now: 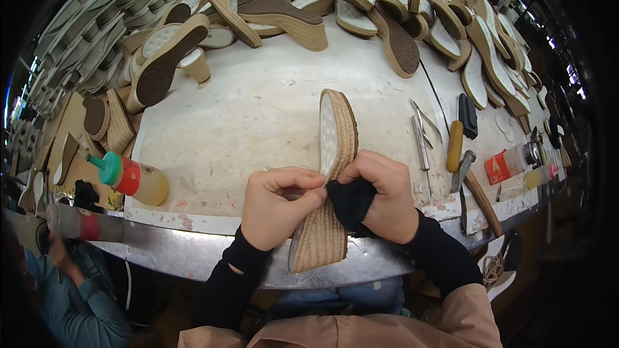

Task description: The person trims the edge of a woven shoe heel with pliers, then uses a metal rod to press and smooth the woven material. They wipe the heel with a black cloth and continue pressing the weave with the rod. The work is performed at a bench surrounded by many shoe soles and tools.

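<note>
A rope-wrapped wedge shoe sole (pixel 340 130) stands in front of me, its white dimpled inner side to the left and its thick heel at the metal table edge. My left hand (pixel 278 207) is closed, thumb and fingertips pinched together against the sole's middle. Whether a loose strand is between them is too small to tell. Closed around a black cloth (pixel 351 203), my right hand (pixel 392 198) presses it to the sole's right side, with fingertips bent over the rope edge. The two hands meet at the narrow part of the sole.
Many similar wedge soles (pixel 284 16) are heaped along the far side. A green-capped bottle (pixel 137 179) tilts at left. Pliers (pixel 422 125), a yellow-handled tool (pixel 455 145), a hammer (pixel 480 196) and a red-labelled container (pixel 506 164) lie at right. Another person's sleeve (pixel 77 296) shows lower left.
</note>
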A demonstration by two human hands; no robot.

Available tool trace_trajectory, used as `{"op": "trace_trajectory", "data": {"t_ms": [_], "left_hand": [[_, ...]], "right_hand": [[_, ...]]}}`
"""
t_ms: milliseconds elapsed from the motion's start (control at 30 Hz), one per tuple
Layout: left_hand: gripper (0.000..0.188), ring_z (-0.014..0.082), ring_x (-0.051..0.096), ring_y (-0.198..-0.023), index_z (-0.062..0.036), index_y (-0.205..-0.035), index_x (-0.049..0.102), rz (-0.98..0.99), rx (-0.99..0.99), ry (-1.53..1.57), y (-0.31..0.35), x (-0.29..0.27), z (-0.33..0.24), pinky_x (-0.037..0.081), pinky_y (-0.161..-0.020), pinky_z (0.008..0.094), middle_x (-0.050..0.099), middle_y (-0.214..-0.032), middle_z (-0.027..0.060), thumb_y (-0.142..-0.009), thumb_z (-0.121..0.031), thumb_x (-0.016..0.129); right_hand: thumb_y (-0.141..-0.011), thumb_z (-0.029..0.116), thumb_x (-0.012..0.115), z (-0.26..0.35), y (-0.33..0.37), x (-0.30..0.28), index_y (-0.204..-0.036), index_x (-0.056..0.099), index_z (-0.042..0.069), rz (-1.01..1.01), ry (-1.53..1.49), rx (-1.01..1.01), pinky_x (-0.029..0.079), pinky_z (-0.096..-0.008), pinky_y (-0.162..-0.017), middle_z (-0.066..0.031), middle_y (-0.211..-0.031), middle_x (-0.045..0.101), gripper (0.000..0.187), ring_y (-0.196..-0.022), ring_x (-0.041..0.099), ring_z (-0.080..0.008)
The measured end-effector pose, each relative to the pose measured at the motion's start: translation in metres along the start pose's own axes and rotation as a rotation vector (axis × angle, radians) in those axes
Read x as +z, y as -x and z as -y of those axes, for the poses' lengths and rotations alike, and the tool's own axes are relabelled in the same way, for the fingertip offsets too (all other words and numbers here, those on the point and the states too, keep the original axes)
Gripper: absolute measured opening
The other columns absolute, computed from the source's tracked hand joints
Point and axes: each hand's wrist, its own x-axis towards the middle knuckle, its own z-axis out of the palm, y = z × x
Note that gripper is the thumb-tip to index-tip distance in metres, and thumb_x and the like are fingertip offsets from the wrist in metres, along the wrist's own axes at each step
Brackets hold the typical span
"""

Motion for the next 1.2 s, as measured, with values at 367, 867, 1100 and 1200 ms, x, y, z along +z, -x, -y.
{"op": "trace_trajectory", "data": {"t_ms": [367,867,1100,1200], "left_hand": [[0.013,0.0138,0.065,-0.08,0.006,-0.086,0.069,0.024,-0.012,0.018,-0.005,-0.001,0.0,0.053,-0.073,0.0239,0.068,-0.092,0.0141,-0.074,0.006,0.067],[0.012,0.0137,0.064,-0.08,0.007,-0.086,0.068,0.054,-0.033,0.007,-0.007,-0.002,-0.001,0.053,-0.074,0.0243,0.067,-0.092,0.0142,-0.074,0.006,0.069],[0.016,0.0126,0.064,-0.081,0.0066,-0.091,0.067,0.034,-0.085,-0.018,-0.005,-0.001,-0.005,0.053,-0.074,0.0236,0.067,-0.092,0.0128,-0.076,0.003,0.069],[0.017,0.012,0.064,-0.081,0.0065,-0.094,0.066,0.05,-0.12,-0.003,-0.004,-0.001,-0.009,0.052,-0.074,0.0231,0.067,-0.091,0.0115,-0.077,0.003,0.068]], "right_hand": [[-0.07,0.001,0.068,-0.002,-0.004,-0.001,-0.075,0.055,0.002,-0.016,-0.01,-0.005,0.044,-0.0301,-0.054,-0.0108,-0.069,0.054,0.014,-0.061,0.056,-0.0258],[-0.074,-0.001,0.068,-0.004,-0.003,-0.001,-0.077,0.057,0.001,-0.135,-0.063,-0.021,0.041,-0.0248,-0.054,-0.0048,-0.067,0.055,0.011,-0.061,0.055,-0.0139],[-0.079,-0.001,0.065,-0.009,0.002,-0.023,-0.085,0.059,-0.001,-0.179,-0.474,0.405,0.044,-0.021,-0.058,-0.0034,-0.074,0.062,0.009,-0.065,0.058,-0.0074],[-0.074,0.002,0.07,-0.013,0.002,-0.021,-0.082,0.06,0.0,-0.042,-0.174,0.2,0.046,-0.024,-0.059,-0.0067,-0.071,0.062,0.013,-0.066,0.061,-0.0123]]}}
